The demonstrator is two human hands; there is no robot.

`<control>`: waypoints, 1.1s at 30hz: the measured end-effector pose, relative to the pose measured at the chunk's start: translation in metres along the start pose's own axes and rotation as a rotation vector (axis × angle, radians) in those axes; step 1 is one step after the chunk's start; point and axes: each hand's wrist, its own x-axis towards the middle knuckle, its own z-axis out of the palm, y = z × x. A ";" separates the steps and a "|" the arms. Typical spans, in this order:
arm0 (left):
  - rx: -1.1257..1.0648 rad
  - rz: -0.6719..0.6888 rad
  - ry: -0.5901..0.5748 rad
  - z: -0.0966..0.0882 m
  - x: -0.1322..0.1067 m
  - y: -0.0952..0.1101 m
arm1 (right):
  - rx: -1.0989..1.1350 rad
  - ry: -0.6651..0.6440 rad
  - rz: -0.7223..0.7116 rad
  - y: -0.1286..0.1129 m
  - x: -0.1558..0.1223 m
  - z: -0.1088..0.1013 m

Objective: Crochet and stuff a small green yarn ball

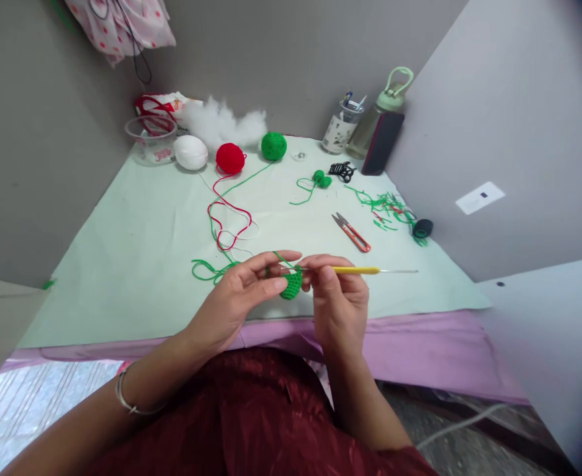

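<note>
Between thumb and fingers, my left hand point(244, 287) pinches a small green crocheted piece point(291, 285). Green yarn runs over the left index finger down to it. My right hand point(340, 297) is closed round a crochet hook point(355, 270) with a yellow grip, lying almost level. The hook's left end meets the top edge of the piece; its other thin metal end points right. Loose green yarn point(211, 270) lies in loops beside my left hand. Farther back on the cloth are a green yarn ball point(273, 146), a red one point(230, 158) and a white one point(190, 153).
Orange-handled thread snips point(353, 233) lie beyond my right hand. Yarn scraps point(384, 206) and a black roll point(422, 229) are at the right. A bottle point(367, 129), phone point(382, 143), pen cup point(341, 129), white stuffing point(224, 123) and clear tub point(152, 142) stand along the back.
</note>
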 end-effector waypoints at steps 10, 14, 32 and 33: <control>0.100 0.055 0.016 -0.006 0.000 0.000 | 0.093 -0.066 0.020 -0.008 0.004 -0.003; 0.097 0.048 0.020 -0.007 -0.001 0.001 | 0.102 -0.123 0.025 -0.009 0.004 -0.007; -0.231 -0.155 0.065 0.000 0.001 -0.002 | -0.702 -0.077 -0.740 0.006 -0.013 -0.007; -0.260 -0.189 0.056 -0.002 0.002 -0.001 | -0.597 -0.049 -0.661 0.004 -0.012 -0.006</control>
